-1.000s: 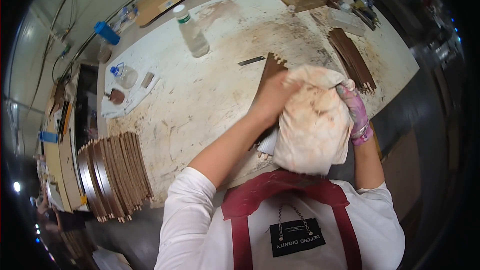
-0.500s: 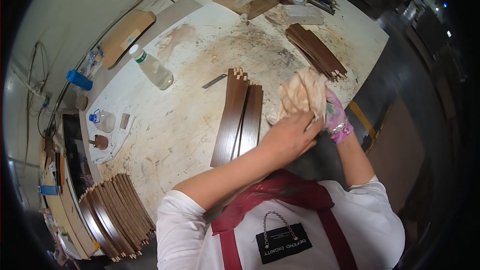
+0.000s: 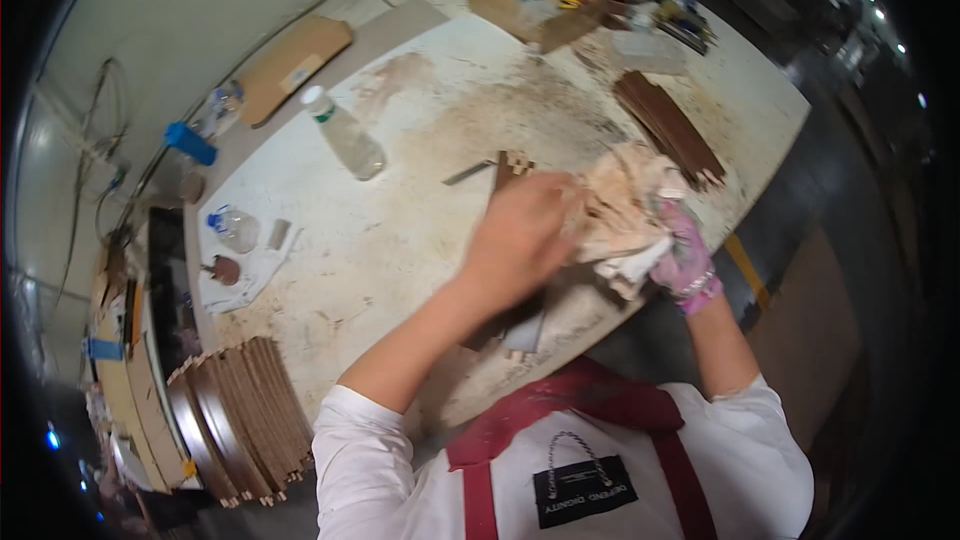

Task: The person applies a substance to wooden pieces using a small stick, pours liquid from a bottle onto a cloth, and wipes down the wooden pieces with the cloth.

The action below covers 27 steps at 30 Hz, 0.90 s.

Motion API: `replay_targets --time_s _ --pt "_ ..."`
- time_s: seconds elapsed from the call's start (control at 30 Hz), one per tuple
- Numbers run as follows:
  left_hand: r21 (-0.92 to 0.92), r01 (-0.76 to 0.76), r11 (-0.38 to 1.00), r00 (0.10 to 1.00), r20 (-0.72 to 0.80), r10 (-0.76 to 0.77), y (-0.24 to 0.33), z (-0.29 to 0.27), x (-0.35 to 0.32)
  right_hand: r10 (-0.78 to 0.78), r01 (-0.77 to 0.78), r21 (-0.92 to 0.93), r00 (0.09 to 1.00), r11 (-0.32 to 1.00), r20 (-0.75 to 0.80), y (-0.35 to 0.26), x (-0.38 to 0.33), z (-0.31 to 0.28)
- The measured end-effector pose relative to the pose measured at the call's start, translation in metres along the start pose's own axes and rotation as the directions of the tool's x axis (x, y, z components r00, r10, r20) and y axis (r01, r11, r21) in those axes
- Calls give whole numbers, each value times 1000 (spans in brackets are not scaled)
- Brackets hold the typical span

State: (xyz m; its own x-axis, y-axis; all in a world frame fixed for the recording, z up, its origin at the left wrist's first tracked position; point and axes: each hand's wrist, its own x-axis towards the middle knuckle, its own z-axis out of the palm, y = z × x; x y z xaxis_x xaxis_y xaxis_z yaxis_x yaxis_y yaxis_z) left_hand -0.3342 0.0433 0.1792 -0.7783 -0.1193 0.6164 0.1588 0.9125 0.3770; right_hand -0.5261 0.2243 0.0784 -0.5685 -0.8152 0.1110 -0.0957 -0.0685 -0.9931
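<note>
Wearing a pink patterned glove, my right hand (image 3: 684,255) is closed on a crumpled beige cloth (image 3: 625,195) above the table's right edge. My bare left hand (image 3: 525,235) is smeared by motion, its fingertips close to the cloth's left side; whether they touch it I cannot tell. Beneath that hand and forearm lie dark brown wooden slats (image 3: 520,333), mostly covered, with pale pegs showing at their far end. Farther right rests a stack of brown slats (image 3: 668,125) with pegged ends. A thin metal ruler (image 3: 468,172) lies left of the covered slats.
A large clear bottle (image 3: 345,140) stands on the stained white table (image 3: 390,230). At the back is a cardboard box (image 3: 500,15) of odds and ends. A jug (image 3: 236,230) and a brown pot (image 3: 223,270) sit at the left, beyond many stacked slats (image 3: 245,420).
My left hand has moved left from the cloth, over the slats. My right hand still grips the cloth, which hangs more spread out. The whole view has shifted slightly.
</note>
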Motion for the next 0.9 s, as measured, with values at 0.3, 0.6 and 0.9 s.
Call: replay_targets --time_s 0.3,0.6,0.9 --pt "-334 810 481 343 -396 -852 -218 -114 -122 179 -338 805 941 487 287 -57 87 40" --pt "-356 719 597 514 -306 -802 -316 -70 -121 359 -511 622 859 593 364 -47 154 184" --pt "399 596 697 785 -103 -611 -187 -77 -101 278 -477 767 878 429 390 -34 136 197"
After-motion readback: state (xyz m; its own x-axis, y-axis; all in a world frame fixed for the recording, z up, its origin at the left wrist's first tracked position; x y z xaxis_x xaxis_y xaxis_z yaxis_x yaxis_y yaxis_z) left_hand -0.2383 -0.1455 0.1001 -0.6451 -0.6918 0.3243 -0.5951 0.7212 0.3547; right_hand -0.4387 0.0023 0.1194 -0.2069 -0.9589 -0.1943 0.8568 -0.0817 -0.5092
